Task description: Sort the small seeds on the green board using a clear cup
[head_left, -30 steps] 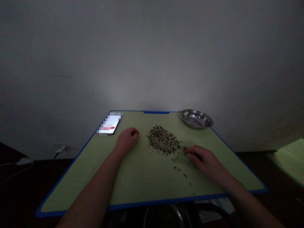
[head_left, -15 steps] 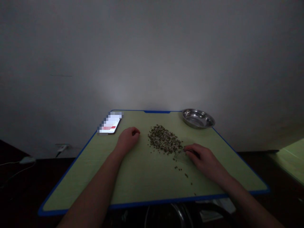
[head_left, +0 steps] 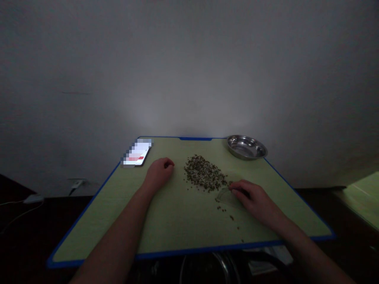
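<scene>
A pile of small dark green seeds [head_left: 203,174] lies on a pale green table [head_left: 177,221] with a blue edge. My right hand [head_left: 256,200] rests just right of the pile's near end, fingers pinched on the edge of a small clear plastic piece [head_left: 226,197] that lies flat on the table. A few loose seeds [head_left: 231,217] are scattered in front of it. Left of the pile, my left hand [head_left: 158,172] rests on the table with its fingers curled in; nothing shows in it.
A shallow steel bowl [head_left: 246,147] stands at the table's far right corner. A lit phone [head_left: 136,154] lies at the far left. A plain wall rises behind. Another green surface [head_left: 363,197] shows at the right, cables [head_left: 26,201] at the left.
My right hand with the clear piece nudged slightly towards the seed pile and came back a little. My left hand has stayed where it was.
</scene>
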`<state>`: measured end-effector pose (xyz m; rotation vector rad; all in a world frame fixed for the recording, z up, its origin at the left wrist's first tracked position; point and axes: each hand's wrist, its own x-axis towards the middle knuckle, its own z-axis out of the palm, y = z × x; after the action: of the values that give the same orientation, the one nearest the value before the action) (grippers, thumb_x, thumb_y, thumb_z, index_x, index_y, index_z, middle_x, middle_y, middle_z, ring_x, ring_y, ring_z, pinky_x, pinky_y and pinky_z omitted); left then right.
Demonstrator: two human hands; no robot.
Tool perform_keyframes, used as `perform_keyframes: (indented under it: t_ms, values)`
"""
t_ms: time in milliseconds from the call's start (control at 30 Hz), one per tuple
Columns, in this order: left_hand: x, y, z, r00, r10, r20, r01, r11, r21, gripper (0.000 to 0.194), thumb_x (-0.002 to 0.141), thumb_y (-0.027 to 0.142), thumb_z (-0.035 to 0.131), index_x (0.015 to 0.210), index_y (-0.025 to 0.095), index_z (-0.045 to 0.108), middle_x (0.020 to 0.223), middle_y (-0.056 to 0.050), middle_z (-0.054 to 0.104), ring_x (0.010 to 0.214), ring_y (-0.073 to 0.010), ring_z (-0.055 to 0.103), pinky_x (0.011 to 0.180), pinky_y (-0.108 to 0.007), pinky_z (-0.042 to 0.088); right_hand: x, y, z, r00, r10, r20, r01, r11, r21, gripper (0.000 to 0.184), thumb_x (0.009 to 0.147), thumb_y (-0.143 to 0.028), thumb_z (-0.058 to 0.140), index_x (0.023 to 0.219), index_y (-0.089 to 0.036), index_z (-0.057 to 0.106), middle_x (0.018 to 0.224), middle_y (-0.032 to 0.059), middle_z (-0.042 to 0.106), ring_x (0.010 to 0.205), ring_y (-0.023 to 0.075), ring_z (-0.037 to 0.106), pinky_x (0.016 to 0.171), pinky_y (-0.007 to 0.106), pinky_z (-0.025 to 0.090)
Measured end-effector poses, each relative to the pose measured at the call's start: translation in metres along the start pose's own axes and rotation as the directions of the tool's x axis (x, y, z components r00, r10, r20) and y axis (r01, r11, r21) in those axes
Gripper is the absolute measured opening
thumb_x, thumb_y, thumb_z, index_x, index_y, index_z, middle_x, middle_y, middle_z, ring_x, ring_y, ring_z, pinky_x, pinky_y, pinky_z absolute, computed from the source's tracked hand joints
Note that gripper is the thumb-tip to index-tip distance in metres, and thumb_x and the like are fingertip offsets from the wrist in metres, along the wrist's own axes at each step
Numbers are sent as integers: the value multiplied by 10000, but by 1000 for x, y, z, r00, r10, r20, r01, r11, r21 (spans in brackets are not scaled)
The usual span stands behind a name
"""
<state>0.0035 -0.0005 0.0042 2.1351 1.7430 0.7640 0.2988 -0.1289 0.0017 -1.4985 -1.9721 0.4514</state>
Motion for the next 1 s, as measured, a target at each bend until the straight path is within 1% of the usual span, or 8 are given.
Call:
perform_keyframes:
  t_ms: [133, 267, 433, 667, 833, 900, 1000]
  values:
    - [0, -1, 0, 1000, 5, -1, -5, 1000, 9, 236, 726, 240, 444, 818, 170, 649, 847, -64, 677, 790, -186, 600, 708, -293, 438, 4, 2, 2, 1000, 17, -15, -17, 1000, -12, 189, 845, -230, 480, 916, -189, 650, 922, 64, 680, 855, 206, 614, 784, 355, 481]
    - [-1, 0, -1, 1000, 0, -2, 0, 1000, 13, 238, 729, 246, 449, 826, 172, 653, 855, -63, 679, 799, -188, 602, 719, -293, 442, 4, 0, 3, 1000, 7, -14, -8, 1000, -17, 195, 850, -232, 470, 922, -191, 647, 925, 65, 678, 858, 205, 609, 785, 356, 478]
    - [-2, 2, -1, 1000, -5, 2, 5, 1000, 16, 235, 732, 238, 450, 826, 176, 656, 858, -60, 682, 801, -185, 603, 727, -290, 444, 1, -4, 2, 1000, 4, -15, -4, 1000, -1, 193, 847, -227, 476, 926, -204, 651, 935, 60, 681, 874, 207, 613, 817, 372, 477]
    - [-1, 1, -1, 1000, -6, 5, 6, 1000, 25, 248, 734, 247, 451, 846, 170, 658, 864, -67, 684, 806, -189, 604, 727, -292, 445, -4, -11, 3, 1000, -4, 17, 3, 1000, 13, 191, 844, -217, 474, 904, -204, 655, 910, 54, 686, 847, 195, 627, 772, 336, 490]
    - [0, 0, 0, 1000, 2, 5, -3, 1000, 23, 253, 737, 249, 447, 853, 177, 660, 878, -63, 687, 813, -188, 607, 732, -288, 448, -8, -18, 2, 998, 22, 54, -23, 999, 25, 189, 838, -219, 484, 911, -205, 658, 911, 60, 692, 824, 199, 629, 747, 345, 493]
    - [0, 0, 0, 1000, 3, 7, -4, 1000, 29, 254, 736, 252, 449, 854, 178, 661, 883, -63, 687, 820, -190, 607, 734, -288, 449, -9, -19, 0, 996, 44, 75, -47, 998, 34, 180, 837, -228, 489, 901, -208, 656, 886, 56, 694, 794, 196, 631, 725, 336, 493]
    - [1, 0, 0, 1000, 8, 9, -9, 999, 35, 256, 734, 253, 450, 851, 176, 663, 879, -64, 687, 815, -193, 607, 733, -293, 450, -14, -16, -6, 992, 76, 102, -78, 997, 16, 174, 838, -239, 482, 885, -207, 646, 763, 34, 676, 683, 180, 615, 644, 308, 481]
